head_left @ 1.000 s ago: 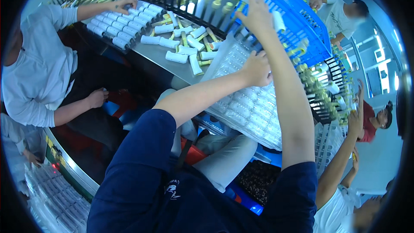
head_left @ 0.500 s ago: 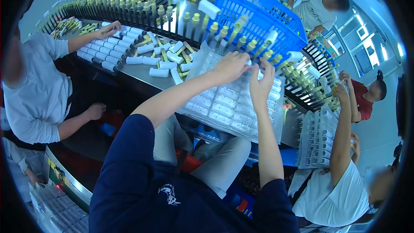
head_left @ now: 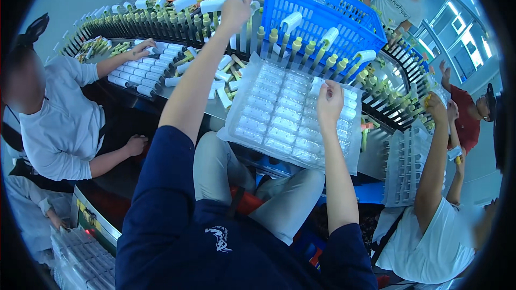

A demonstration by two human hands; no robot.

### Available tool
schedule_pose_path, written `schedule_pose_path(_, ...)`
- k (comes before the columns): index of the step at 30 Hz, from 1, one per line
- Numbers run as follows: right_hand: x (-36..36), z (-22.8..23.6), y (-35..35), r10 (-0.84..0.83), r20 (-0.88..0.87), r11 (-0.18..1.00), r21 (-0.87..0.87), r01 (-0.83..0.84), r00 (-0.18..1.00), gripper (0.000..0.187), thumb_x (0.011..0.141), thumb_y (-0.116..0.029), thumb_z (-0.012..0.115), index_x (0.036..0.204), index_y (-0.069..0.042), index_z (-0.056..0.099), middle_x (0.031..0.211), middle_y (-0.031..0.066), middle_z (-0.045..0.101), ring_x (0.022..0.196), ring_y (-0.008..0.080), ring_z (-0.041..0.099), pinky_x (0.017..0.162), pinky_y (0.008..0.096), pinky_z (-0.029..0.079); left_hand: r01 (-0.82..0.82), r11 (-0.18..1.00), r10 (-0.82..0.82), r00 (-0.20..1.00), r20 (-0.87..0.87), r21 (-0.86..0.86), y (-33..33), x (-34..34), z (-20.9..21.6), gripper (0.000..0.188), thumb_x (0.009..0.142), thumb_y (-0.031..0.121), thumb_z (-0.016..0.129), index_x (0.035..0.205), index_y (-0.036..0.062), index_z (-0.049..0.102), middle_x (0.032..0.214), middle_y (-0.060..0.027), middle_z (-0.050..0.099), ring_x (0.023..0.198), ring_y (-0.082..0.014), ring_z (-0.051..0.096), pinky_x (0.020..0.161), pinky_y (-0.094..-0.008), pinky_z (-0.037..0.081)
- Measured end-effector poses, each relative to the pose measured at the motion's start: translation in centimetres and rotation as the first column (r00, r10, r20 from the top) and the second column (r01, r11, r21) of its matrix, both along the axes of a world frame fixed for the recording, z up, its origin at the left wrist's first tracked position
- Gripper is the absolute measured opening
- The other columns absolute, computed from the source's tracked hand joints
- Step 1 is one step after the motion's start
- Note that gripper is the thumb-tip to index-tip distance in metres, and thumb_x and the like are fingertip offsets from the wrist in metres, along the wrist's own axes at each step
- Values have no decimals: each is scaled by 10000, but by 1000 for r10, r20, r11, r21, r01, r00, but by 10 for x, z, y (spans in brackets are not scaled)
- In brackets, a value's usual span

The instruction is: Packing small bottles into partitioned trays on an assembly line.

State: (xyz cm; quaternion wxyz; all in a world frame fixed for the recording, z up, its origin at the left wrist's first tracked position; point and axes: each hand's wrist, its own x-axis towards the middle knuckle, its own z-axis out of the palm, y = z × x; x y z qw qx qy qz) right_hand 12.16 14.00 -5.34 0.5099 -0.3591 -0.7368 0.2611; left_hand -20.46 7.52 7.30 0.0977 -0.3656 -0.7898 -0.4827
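Note:
In front of me lies a clear plastic tray point(head_left: 236, 123) with rows of moulded pockets, white cylindrical parts in some of them. My right hand point(head_left: 330, 101) is over its upper right area, fingers closed on a white cylindrical part point(head_left: 317, 85) at a pocket. My left hand point(head_left: 235, 13) reaches up to the row of black posts, its fingers curled. Right beside it, a white tube point(head_left: 213, 5) sits crosswise on a yellow-green stem; whether the hand touches it is unclear. What the left fingers hold is hidden.
A blue crate point(head_left: 322, 16) stands behind the posts. Loose white and yellow-green parts point(head_left: 223, 78) lie left of the tray. A person in white point(head_left: 59, 118) works at the left beside lined-up white parts point(head_left: 137, 72); others work at the right near stacked trays point(head_left: 406, 166).
My left hand has left the tray and moved up and left to the posts. My right hand has shifted slightly down, staying at the tray. The posted parts appear further left.

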Motion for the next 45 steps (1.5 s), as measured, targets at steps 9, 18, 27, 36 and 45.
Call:
schedule_pose_path(9,4,-5,5,-11,42,1000,16,10,999,144,858,-78,610,980,-7,636,977,134,583,873,260,591,794,367,483,-233,844,-70,844,-531,-483,4,-48,-11,557,862,502,629,1168,41,565,1099,-159,657,1020,-324,650,821,-442,533)
schedule_pose_path(18,-5,-7,-7,-212,311,944,310,112,926,212,816,-130,640,1010,-48,658,1027,145,623,1011,346,567,889,439,436,-106,981,191,637,-747,161,-57,-14,-37,324,774,101,638,1089,53,579,1100,-93,592,1063,-290,539,912,-446,402)
schedule_pose_path(27,31,14,26,-312,339,914,364,182,888,240,801,-176,683,1013,-65,661,1054,148,629,1027,352,569,878,441,459,683,718,-657,603,-453,-131,-7,198,-89,171,822,139,640,952,28,631,961,-129,614,974,-322,585,842,-434,483)
schedule_pose_path(36,59,4,25,-275,425,910,405,91,862,244,822,-221,670,1001,-57,644,990,156,603,952,345,548,842,454,453,582,773,-627,641,-443,-252,36,222,-126,163,866,178,598,966,51,624,971,-105,569,995,-296,549,842,-439,456)
schedule_pose_path(45,56,7,22,-350,400,893,416,173,847,267,769,-263,725,909,-54,637,1039,138,579,974,332,536,819,452,452,641,718,-696,660,-283,-269,38,212,-123,248,837,237,678,970,29,648,995,-126,560,1006,-305,515,864,-401,438)
